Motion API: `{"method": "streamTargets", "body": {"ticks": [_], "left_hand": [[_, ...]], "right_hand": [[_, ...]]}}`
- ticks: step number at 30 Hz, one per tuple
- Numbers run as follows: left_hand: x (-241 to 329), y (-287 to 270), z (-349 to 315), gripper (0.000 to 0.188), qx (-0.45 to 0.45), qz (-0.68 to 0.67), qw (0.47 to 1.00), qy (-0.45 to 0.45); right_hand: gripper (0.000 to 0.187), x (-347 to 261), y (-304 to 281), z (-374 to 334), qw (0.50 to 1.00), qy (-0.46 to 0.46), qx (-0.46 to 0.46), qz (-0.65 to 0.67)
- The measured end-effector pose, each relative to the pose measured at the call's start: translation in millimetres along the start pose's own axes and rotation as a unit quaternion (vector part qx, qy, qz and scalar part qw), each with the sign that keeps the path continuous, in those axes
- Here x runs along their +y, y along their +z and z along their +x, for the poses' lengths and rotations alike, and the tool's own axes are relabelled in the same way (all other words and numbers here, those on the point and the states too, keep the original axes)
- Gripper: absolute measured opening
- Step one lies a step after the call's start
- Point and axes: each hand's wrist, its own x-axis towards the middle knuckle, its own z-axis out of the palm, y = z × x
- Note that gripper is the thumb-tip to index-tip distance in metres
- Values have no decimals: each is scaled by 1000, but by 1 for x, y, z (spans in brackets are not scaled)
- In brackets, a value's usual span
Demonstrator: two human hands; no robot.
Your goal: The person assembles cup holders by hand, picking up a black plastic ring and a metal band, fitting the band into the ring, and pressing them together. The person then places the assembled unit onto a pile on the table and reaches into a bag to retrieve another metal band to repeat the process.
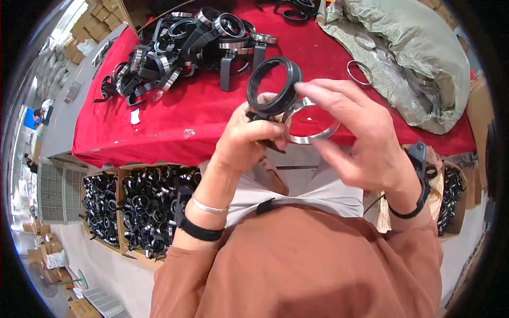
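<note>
My left hand [237, 137] is closed around the lower part of a black ring [292, 82], which stands tilted upright above the front of the table. The grip hides most of that lower part. Close against it on the right is a shiny silver metal ring [303, 140]. My right hand [368, 135] has its thumb and fingers curved about the right side of this metal ring, as if pinching its rim. The right fingers are slightly blurred. Behind my hands lies a pile of black handled parts with silver rings [204, 40].
Red cloth [207, 119] covers the table. A loose metal ring [361, 83] lies right of centre, beside a grey-green sack [419, 53] holding more rings. Below the table's front edge, cardboard boxes full of black ringed parts [146, 206] stand at left, another box [450, 199] at right.
</note>
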Motion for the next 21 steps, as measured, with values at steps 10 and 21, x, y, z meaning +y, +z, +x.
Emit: {"method": "streamTargets", "body": {"ticks": [10,21], "left_hand": [[-12,-16,-6,30,27,-134,991,2],[-18,-39,8,20,11,-196,981,-8]], "right_hand": [[50,9,39,-5,956,-133,61,-254],[50,42,58,2,978,-107,65,-168]]}}
